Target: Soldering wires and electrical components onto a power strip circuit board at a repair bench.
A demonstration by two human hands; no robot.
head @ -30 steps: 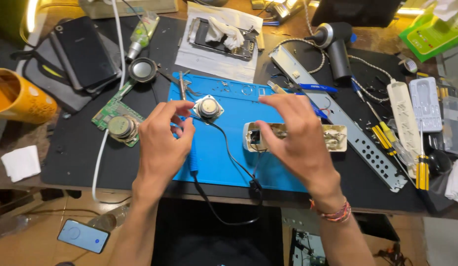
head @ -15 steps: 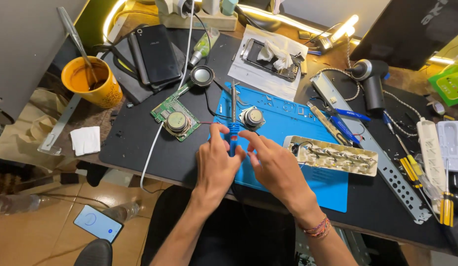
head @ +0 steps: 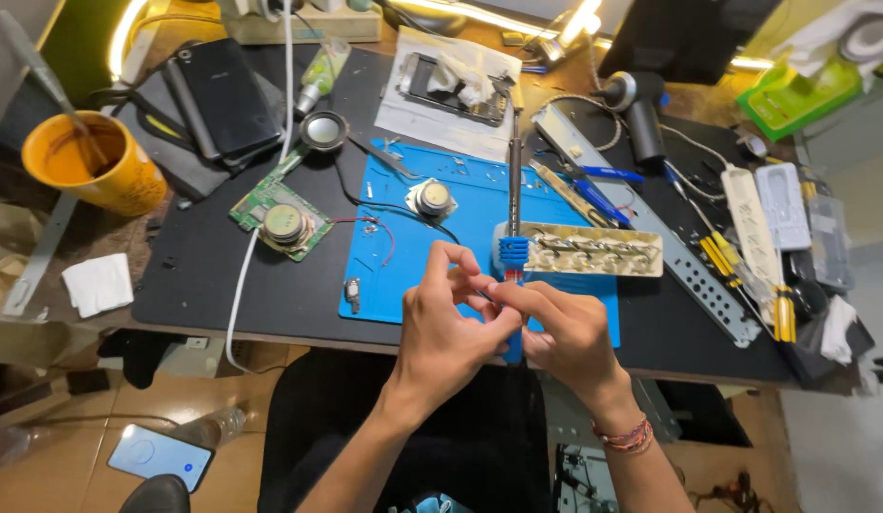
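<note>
My right hand (head: 570, 332) grips the blue handle of a soldering iron (head: 514, 204), whose metal shaft points away from me over the blue work mat (head: 403, 275). My left hand (head: 446, 323) meets the right one at the handle, fingers pinched on something small that I cannot make out. A small round speaker (head: 432, 199) lies on the mat with a black wire running toward my hands. A green circuit board with a round speaker (head: 282, 223) sits left of the mat. A long cream-coloured part (head: 594, 251) lies just beyond my right hand.
An orange cup (head: 88, 163) stands at the far left, with dark phones (head: 223, 95) behind it and a white tissue (head: 97, 283) near the desk edge. Screwdrivers (head: 746, 275), a metal bracket (head: 689, 266) and a power strip (head: 746, 218) crowd the right. A lit phone (head: 160, 456) lies on the floor.
My hands drew back toward the desk's near edge. The soldering iron stands more upright in my right hand, and my left fingers have closed in at its handle. The camera shifted.
</note>
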